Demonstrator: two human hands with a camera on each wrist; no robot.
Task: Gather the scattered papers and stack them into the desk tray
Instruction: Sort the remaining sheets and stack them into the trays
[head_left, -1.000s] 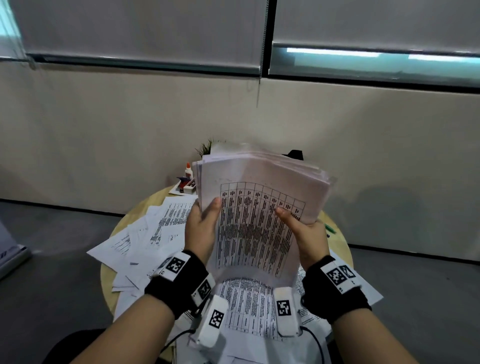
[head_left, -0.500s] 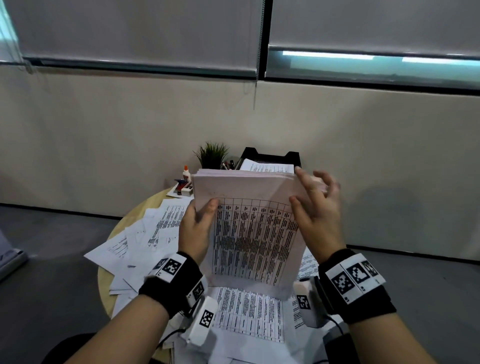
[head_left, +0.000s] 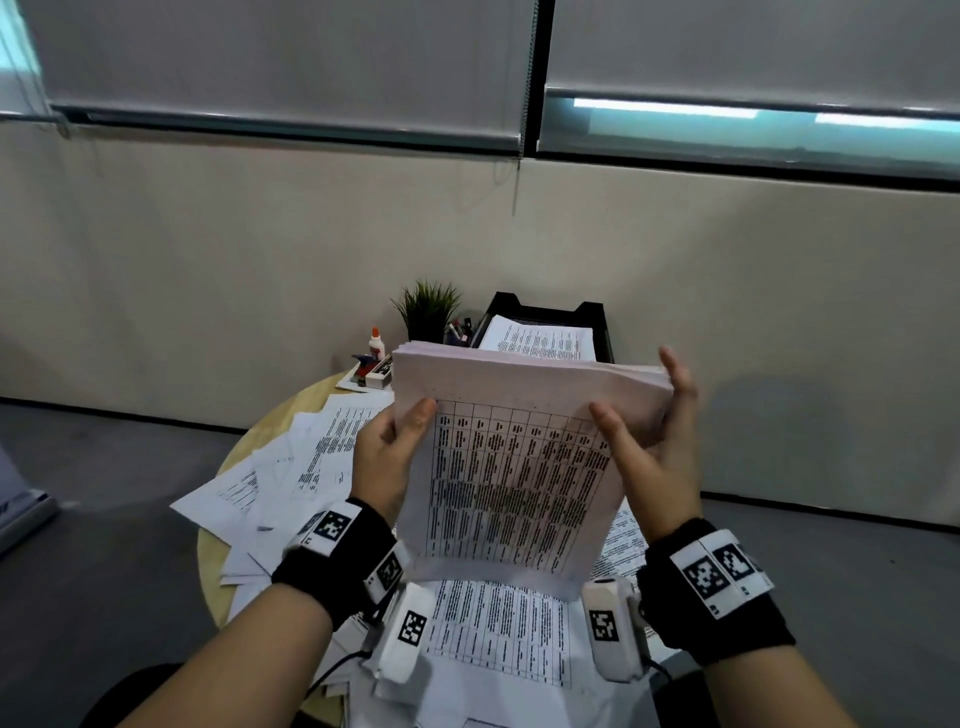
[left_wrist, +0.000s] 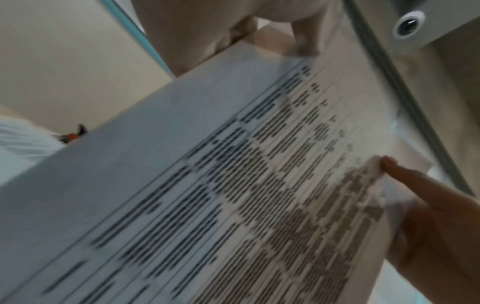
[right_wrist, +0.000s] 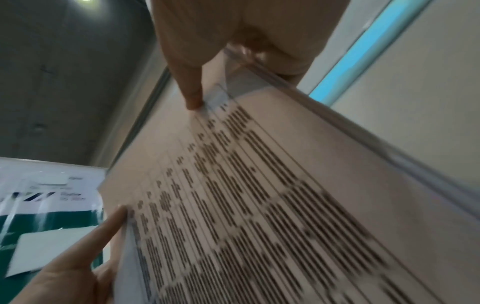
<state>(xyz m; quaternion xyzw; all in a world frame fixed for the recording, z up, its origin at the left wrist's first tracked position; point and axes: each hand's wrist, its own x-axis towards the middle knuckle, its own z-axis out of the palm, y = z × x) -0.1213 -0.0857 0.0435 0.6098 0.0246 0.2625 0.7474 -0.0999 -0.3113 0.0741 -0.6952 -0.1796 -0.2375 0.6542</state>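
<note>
Loose sheets (head_left: 291, 467): spread across the round table (head_left: 208, 566) at your left, not yet gathered.
Left hand (head_left: 387, 457): clamps the left edge of the upright paper stack (head_left: 514, 467), thumb in front.
Right hand (head_left: 649, 447): fingers straight, flat against the stack's right edge, squaring it.
Desk tray (head_left: 597, 317): directly beyond the stack, already holding printed pages; long axis seemingly running away from you, both hands about equally near.
</note>
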